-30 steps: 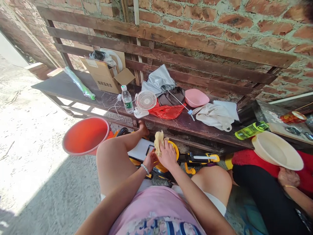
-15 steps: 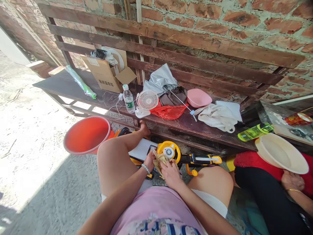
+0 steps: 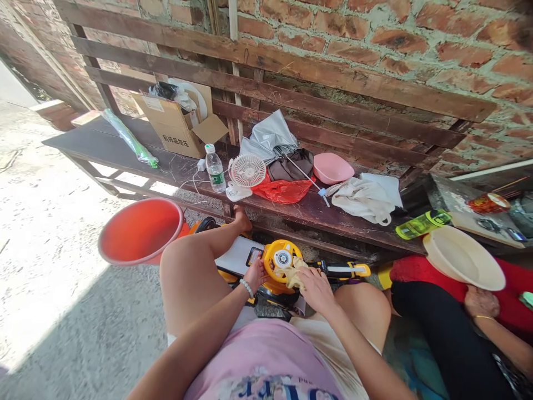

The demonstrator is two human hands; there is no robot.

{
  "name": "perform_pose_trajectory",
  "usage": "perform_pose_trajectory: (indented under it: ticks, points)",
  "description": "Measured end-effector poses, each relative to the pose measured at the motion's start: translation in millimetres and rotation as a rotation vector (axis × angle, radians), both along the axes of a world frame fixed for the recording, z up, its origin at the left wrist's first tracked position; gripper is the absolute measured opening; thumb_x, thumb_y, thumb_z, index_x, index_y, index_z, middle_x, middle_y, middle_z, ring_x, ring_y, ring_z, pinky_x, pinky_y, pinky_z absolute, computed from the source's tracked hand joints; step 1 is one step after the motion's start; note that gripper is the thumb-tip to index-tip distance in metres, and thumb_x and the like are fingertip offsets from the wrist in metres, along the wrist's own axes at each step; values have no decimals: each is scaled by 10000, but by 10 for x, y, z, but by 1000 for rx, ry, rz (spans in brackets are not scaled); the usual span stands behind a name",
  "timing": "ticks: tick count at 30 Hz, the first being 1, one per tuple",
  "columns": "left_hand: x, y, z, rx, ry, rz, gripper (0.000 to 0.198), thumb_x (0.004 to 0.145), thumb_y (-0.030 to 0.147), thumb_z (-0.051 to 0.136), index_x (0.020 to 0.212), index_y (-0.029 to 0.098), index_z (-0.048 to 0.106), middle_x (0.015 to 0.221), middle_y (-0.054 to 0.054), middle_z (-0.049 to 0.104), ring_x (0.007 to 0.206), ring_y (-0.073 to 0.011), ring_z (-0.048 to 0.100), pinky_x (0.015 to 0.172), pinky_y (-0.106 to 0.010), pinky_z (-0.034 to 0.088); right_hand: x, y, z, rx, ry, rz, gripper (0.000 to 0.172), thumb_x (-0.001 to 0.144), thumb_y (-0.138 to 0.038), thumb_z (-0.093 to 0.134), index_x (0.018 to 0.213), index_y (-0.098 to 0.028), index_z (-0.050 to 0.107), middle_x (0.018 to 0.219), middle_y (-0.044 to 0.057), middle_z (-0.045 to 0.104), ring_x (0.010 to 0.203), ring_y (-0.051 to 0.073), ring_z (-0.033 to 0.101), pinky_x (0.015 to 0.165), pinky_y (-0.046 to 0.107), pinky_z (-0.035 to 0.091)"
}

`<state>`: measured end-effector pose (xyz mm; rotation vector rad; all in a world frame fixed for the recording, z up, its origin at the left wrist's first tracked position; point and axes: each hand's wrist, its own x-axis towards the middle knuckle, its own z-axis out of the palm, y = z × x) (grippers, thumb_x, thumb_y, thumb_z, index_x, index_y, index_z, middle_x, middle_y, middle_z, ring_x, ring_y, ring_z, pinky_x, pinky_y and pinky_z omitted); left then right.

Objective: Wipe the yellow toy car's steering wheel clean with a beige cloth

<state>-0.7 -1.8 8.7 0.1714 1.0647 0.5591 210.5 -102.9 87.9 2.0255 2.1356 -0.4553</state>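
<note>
A yellow toy ride-on car point(image 3: 333, 270) with a yellow steering wheel point(image 3: 282, 259) lies on the ground between my knees. My right hand point(image 3: 315, 286) is closed on a pale yellow cloth point(image 3: 294, 273) pressed against the right side of the steering wheel. My left hand point(image 3: 255, 273), with a bead bracelet on the wrist, grips the car just left of the wheel. My left foot point(image 3: 242, 218) rests against the underside of the wooden bench point(image 3: 125, 149).
An orange bucket point(image 3: 139, 231) stands at left. The bench holds a cardboard box point(image 3: 178, 126), water bottle point(image 3: 215, 169), small white fan point(image 3: 247, 172), red bag point(image 3: 283, 189), pink bowl point(image 3: 332, 167) and white cloth point(image 3: 364, 198). Another person point(image 3: 458, 328) sits at right, beside a cream hat point(image 3: 462, 256).
My right hand has moved the cloth from in front of the steering wheel down and then to the wheel's right side. The wheel now shows fully. My left hand stayed on the car.
</note>
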Motion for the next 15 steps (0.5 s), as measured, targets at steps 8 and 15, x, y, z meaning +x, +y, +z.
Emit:
perform_pose_trajectory:
  ticks: [8, 15]
  points:
    - [1, -16, -46, -11, -27, 40, 356, 1034, 452, 424, 1135, 184, 636, 896, -67, 706, 741, -197, 638, 746, -302, 485, -512, 682, 136, 193, 55, 113, 519, 929, -215, 527, 1445, -257, 569, 1613, 66, 444, 1360, 296, 400, 1133, 460, 325]
    - [-13, 10, -23, -9, -3, 51, 449, 1061, 441, 282, 1059, 184, 651, 854, -67, 682, 740, -206, 591, 705, -304, 451, -931, 959, -216, 90, 81, 264, 349, 971, -275, 498, 1258, -201, 683, 1320, 115, 647, 1279, 297, 451, 1074, 488, 354]
